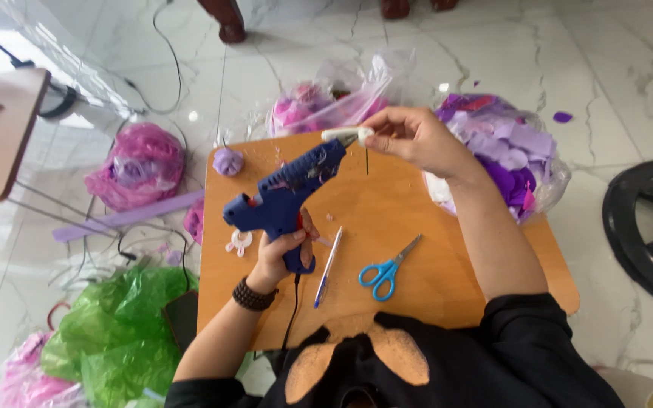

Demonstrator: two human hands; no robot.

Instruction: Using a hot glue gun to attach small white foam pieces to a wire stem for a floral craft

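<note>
One blue glue gun is at the middle of the frame, and one pair of blue-handled scissors lies lower centre beside one pen. One small purple paper flower sits at the upper left corner of the one wooden desk. Two clear bags of purple and pink pieces show along the top: one upper centre, one upper right. One green plastic bag lies lower left. One purple strip lies at left.

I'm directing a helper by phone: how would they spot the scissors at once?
Look at the wooden board on the marble floor. The scissors lie near its front edge, right of the pen. Their bright blue loop handles set them apart.
</note>
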